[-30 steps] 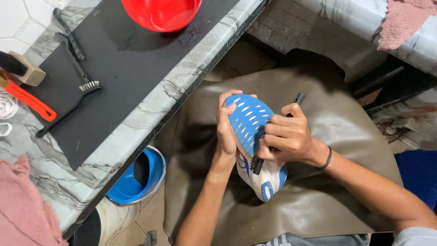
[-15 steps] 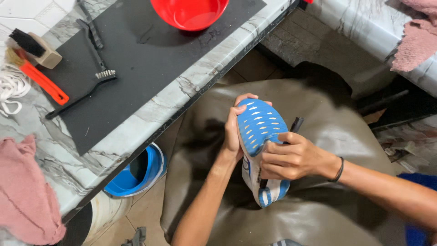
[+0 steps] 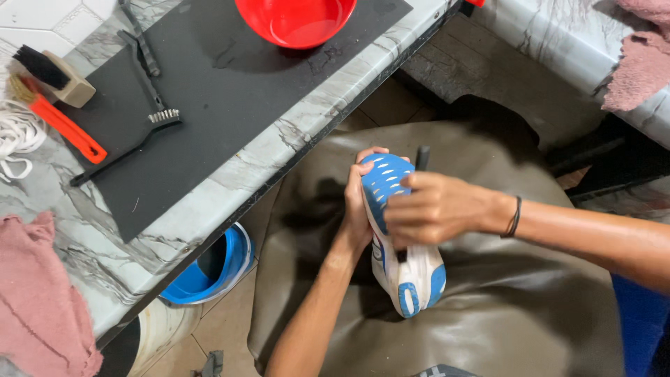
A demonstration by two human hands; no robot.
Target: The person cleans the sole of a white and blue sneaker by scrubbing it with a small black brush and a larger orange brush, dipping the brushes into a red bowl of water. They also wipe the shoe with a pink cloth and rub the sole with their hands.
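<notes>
The shoe [image 3: 401, 237], sole up with blue tread and white heel, sits over the apron-covered lap. The left hand [image 3: 357, 209] grips its side; the right hand's [image 3: 433, 208] fingers curl around what looks like a dark brush handle [image 3: 421, 158].

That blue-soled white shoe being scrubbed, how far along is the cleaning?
Midway, it seems. Done: tools laid out on the black mat. In hand: the left hand grips the white shoe with blue sole, sole up, while the right hand works a dark-handled brush over it. Left: the uppers, hidden here; the red bowl and pink cloth lie apart.
</notes>
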